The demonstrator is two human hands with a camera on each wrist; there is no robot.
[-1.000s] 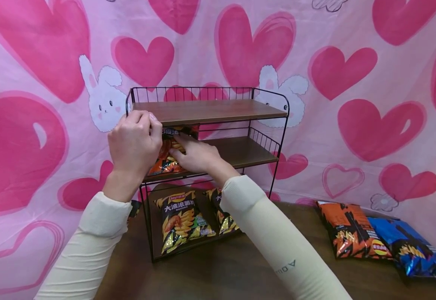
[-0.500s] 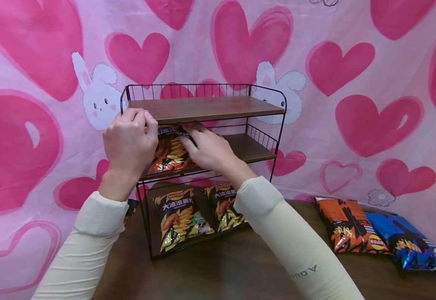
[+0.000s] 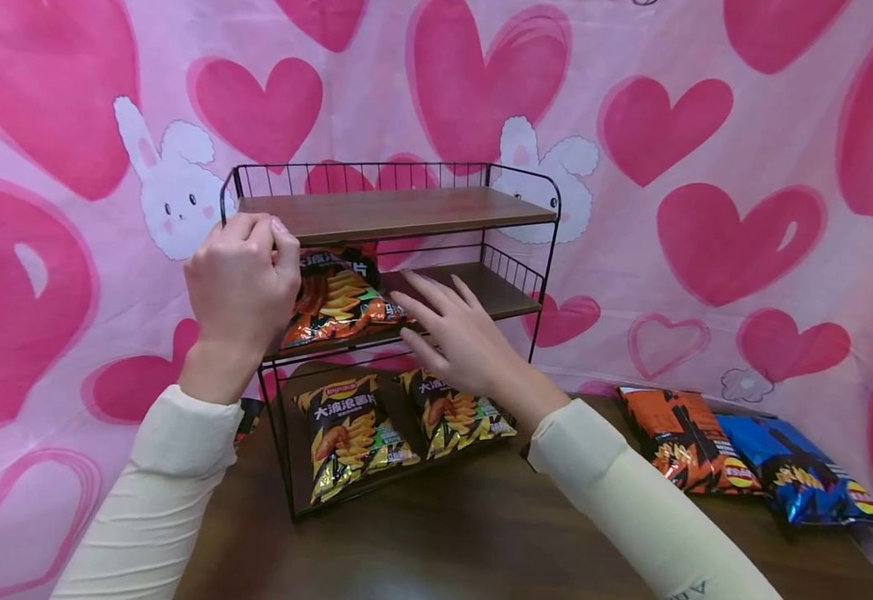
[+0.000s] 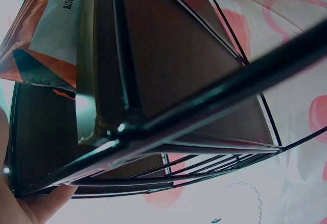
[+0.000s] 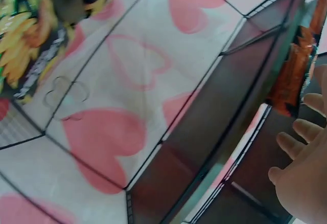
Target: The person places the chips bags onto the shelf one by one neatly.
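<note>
In the head view the left hand (image 3: 243, 283) is curled round the front left corner of the top shelf (image 3: 399, 210); the left wrist view shows its fingers at the dark metal frame (image 4: 127, 127). An orange and black chip bag (image 3: 335, 304) leans on the left of the middle shelf (image 3: 481, 287), partly behind the left hand. Just right of that bag hovers the right hand (image 3: 466, 337), fingers spread and holding nothing. The right wrist view shows the right hand (image 5: 306, 152) apart from the orange bag (image 5: 294, 75).
Two yellow and black bags (image 3: 350, 437) (image 3: 455, 417) lie on the bottom shelf. On the brown table (image 3: 436, 533), to the right, lie an orange bag (image 3: 684, 437) and a blue bag (image 3: 800, 471). Part of a dark bag (image 3: 249, 418) shows left of the rack.
The right hand has let go of the orange and black bag and moved right and down from it, fingers spreading. The left hand keeps its hold on the rack. The head view has shifted slightly.
</note>
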